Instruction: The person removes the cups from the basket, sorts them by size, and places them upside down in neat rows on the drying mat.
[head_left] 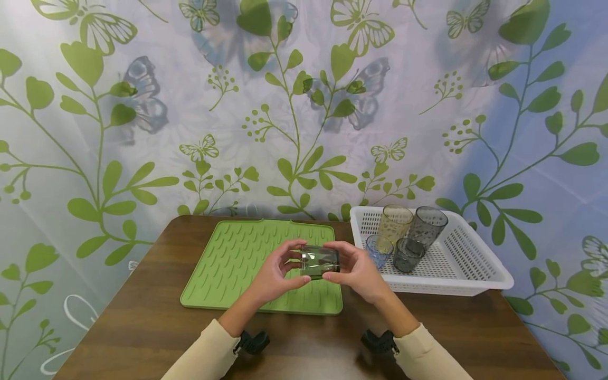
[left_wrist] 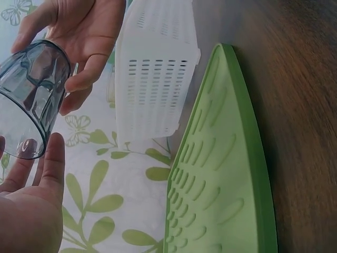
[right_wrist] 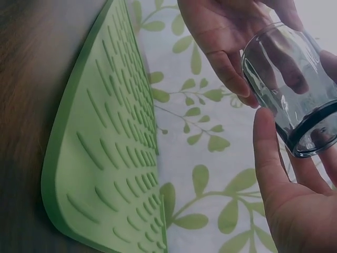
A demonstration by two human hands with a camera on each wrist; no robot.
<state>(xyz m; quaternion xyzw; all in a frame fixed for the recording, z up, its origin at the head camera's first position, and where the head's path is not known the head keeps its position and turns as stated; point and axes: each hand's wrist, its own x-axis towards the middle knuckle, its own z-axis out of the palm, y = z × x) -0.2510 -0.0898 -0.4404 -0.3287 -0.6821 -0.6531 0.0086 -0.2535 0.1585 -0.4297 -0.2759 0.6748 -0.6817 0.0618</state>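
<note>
A grey-tinted drinking glass point(head_left: 320, 262) lies on its side in the air, held between both hands over the mat's right part. My left hand point(head_left: 276, 274) grips it at the open rim, thumb below and fingers above. At the thick-based end, my right hand point(head_left: 360, 273) holds it between thumb and fingers. In the left wrist view the clear glass point(left_wrist: 37, 95) shows its rim toward the left fingers. The right wrist view shows the dark, heavy base of the glass point(right_wrist: 292, 89) by the right fingers. Beneath lies a green ridged drying mat point(head_left: 228, 274).
A white perforated basket point(head_left: 467, 253) stands at the right on the brown wooden table point(head_left: 142, 316). Inside are a yellowish tumbler point(head_left: 394, 224), a tall grey tumbler point(head_left: 429, 227), a small blue glass point(head_left: 378, 253) and a short dark glass point(head_left: 407, 257). A leaf-patterned curtain point(head_left: 294, 105) hangs behind.
</note>
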